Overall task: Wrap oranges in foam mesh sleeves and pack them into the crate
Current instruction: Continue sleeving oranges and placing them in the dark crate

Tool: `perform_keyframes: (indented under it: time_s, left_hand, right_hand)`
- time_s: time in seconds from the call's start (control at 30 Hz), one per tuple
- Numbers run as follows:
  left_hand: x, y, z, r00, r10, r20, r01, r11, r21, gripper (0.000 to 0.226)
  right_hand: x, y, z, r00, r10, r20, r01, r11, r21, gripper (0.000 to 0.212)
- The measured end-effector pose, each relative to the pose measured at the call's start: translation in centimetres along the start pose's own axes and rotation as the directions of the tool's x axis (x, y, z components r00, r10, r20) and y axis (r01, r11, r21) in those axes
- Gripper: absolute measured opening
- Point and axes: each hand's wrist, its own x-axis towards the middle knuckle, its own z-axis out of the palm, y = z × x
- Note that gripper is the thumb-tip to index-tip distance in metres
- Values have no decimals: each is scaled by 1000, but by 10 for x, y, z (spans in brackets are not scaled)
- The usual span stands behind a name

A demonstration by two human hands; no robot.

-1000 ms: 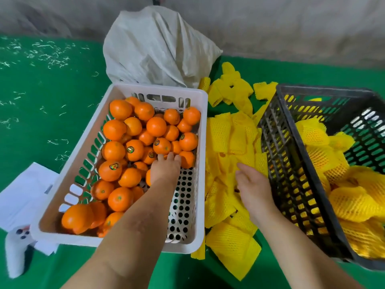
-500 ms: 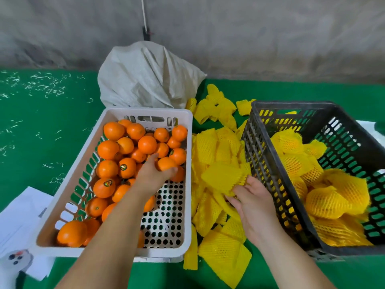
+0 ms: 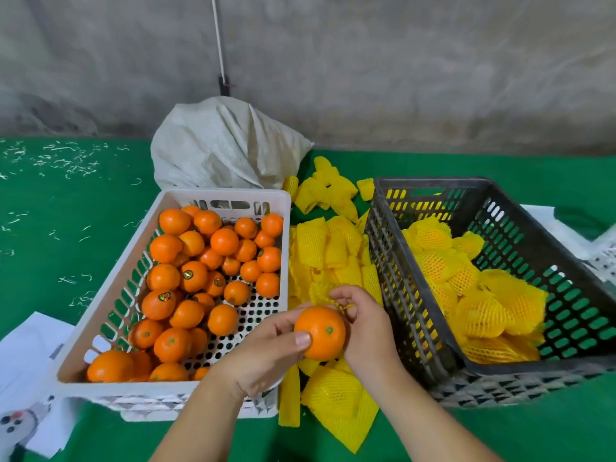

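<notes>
My left hand (image 3: 266, 351) grips a bare orange (image 3: 321, 331) above the gap between the two crates, thumb on its front. My right hand (image 3: 363, 328) pinches a yellow foam mesh sleeve (image 3: 321, 291) just behind the orange; most of that sleeve is hidden by the fruit and my fingers. The white crate (image 3: 110, 311) on the left holds several unwrapped oranges (image 3: 193, 278). The black crate (image 3: 430, 328) on the right holds several oranges wrapped in yellow mesh (image 3: 480, 308). Loose yellow sleeves (image 3: 326, 248) lie piled between the crates.
A grey cloth sack (image 3: 223, 148) sits behind the white crate against the concrete wall. White paper (image 3: 23, 355) and a small white device (image 3: 16, 425) lie at the lower left on the green mat (image 3: 66, 235). Another white basket edge (image 3: 603, 261) shows far right.
My left hand has lifted an orange out of the white crate and carried it right. My right hand has raised a sleeve from the pile and brought it to the orange.
</notes>
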Motion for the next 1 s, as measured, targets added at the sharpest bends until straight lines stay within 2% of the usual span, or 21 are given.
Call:
perform_keyframes:
  time_s: [0.1, 0.23, 0.3, 0.4, 0.43, 0.5, 0.57, 0.67, 0.73, 0.8, 0.9, 1.0]
  left_hand:
    - [2, -3, 5, 996, 54, -70, -53, 998, 24, 107]
    - [4, -11, 2, 983, 112, -149, -104, 993, 62, 96]
    - [5, -15, 1, 979, 135, -152, -124, 989, 77, 90]
    - [6, -17, 1, 961, 205, -187, -185, 976, 119, 69]
    - [5, -18, 1, 952, 230, -202, -207, 970, 131, 69]
    - [5, -19, 0, 938, 266, -222, -234, 959, 158, 83]
    - [4, -21, -1, 927, 297, -228, -267, 952, 152, 87]
    - [0, -19, 1, 893, 329, -306, -327, 943, 61, 59]
    - [-3, -16, 4, 869, 359, -340, -360, 931, 63, 46]
    - [-6, -14, 8, 869, 362, -338, -347, 932, 106, 37]
    - [-5, -14, 7, 913, 295, -282, -278, 956, 100, 36]
    - [-5, -16, 1, 960, 240, -144, -230, 970, 82, 57]
  right_hand:
    - [-4, -3, -6, 994, -92, -58, 86, 992, -92, 30]
    - [-15, -9, -12, 947, -294, -127, 268, 945, -188, 24]
    - [-20, -10, -14, 945, -297, -140, 272, 947, -173, 22]
    - [-27, -15, -18, 966, -197, -168, 192, 980, -45, 17]
    - [-30, -17, -19, 970, -173, -172, 174, 985, -13, 17]
    - [-35, -24, -18, 974, -166, -153, 169, 986, 7, 17]
    - [-41, -31, -16, 969, -222, -110, 220, 975, -28, 15]
    - [-51, -41, -12, 930, -362, -55, 355, 929, -104, 14]
    - [-53, -42, -7, 913, -408, -28, 400, 905, -147, 15]
    - [-52, -39, -2, 917, -400, -6, 393, 904, -167, 18]
    - [-47, -32, 1, 926, -379, 3, 371, 907, -199, 28]
    - [-42, -27, 0, 924, -382, 18, 377, 903, -204, 30]
